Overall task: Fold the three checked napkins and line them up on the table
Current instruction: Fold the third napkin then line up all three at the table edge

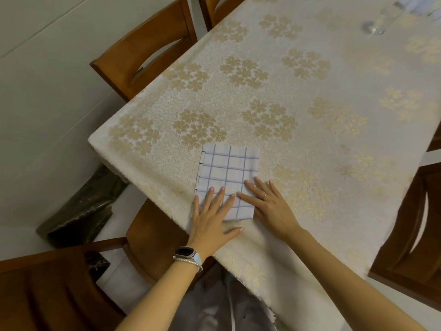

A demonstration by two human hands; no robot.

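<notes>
- Napkin (228,180): one checked cloth, white with blue-grey lines, folded into a tall rectangle. It lies flat on the tablecloth (310,91) near the near-left corner of the table, its near edge close to the table edge.
- State of left hand (212,216): released, fingers straight and spread. The fingers press flat on the near-left part of the napkin. The thumb lies on the tablecloth just below the napkin's near edge.
- State of right hand (267,204): released, fingers straight. The inner fingers rest on the near-right part of the napkin, and the rest of the hand lies on the tablecloth beside its right edge.
- Relation of hands: the index fingertips nearly meet over the napkin. Neither hand grasps anything.
- Worn items: watch (186,253) on the left wrist, ring (265,195) on a finger of the right hand.
- Surface: the tablecloth is cream with gold flower clusters and covers the visible table top.
- Far end of table: clear glass (374,27), blurred. The pale item behind it at the frame edge cannot be identified.
- Seating: wooden far-left chair (143,51), right chair (410,223) and near-left chair (47,283), all against the table sides.
- Floor at left: dark veined slab (78,211), lying beside the table.
</notes>
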